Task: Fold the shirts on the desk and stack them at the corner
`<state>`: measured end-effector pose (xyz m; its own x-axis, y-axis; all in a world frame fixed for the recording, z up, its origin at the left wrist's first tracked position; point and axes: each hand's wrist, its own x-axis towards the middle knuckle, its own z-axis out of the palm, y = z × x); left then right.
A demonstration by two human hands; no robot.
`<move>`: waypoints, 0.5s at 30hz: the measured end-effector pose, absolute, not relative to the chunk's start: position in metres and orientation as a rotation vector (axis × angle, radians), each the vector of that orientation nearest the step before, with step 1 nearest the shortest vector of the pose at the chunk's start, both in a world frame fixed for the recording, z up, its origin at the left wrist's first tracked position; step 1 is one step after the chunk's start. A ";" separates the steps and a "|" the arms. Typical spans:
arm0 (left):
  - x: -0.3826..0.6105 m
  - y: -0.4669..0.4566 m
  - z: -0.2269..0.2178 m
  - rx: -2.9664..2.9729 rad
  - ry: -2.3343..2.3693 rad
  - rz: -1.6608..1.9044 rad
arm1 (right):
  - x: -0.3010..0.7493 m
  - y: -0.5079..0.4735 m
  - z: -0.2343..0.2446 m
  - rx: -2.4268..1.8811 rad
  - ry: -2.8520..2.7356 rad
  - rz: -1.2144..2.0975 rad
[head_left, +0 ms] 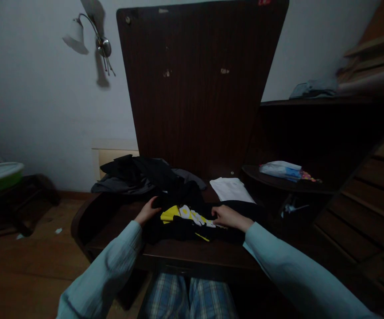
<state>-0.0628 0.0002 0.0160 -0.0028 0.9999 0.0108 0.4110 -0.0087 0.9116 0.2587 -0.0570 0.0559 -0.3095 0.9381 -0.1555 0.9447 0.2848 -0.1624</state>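
Note:
A black garment [178, 230] with a yellow and white print lies bunched on the dark wooden desk [205, 256] in front of me. At its left side, my left hand [148, 211] is closed on the dark cloth, thumb and fingers curved together. My right hand [230, 217] pinches the cloth near the right end of the printed patch, its fingers curled. Dim light blurs the garment's outline into the dark cloth around it.
Behind the garment is a pile of black and grey clothes [135, 175]. A folded white cloth [232, 189] lies at the back right. To the right, a shelf [289, 188] bears a plastic packet [280, 169]. A tall dark panel [198, 88] rises behind.

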 end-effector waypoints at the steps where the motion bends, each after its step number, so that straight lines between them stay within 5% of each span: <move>1: -0.063 0.002 0.018 1.583 1.557 0.911 | 0.266 -0.057 0.055 1.872 2.435 -0.290; 6: -0.046 0.006 0.028 2.093 1.744 0.583 | 0.281 -0.061 0.052 1.933 2.312 -0.138; 15: 0.004 -0.002 0.038 2.712 1.137 -0.013 | 0.261 -0.063 0.049 2.047 2.486 -0.296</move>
<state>0.0037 -0.0025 0.0379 0.7037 0.7053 -0.0855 0.7071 -0.6837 0.1806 0.2605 -0.0631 0.0493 -0.1960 0.9796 -0.0446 0.9626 0.1836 -0.1991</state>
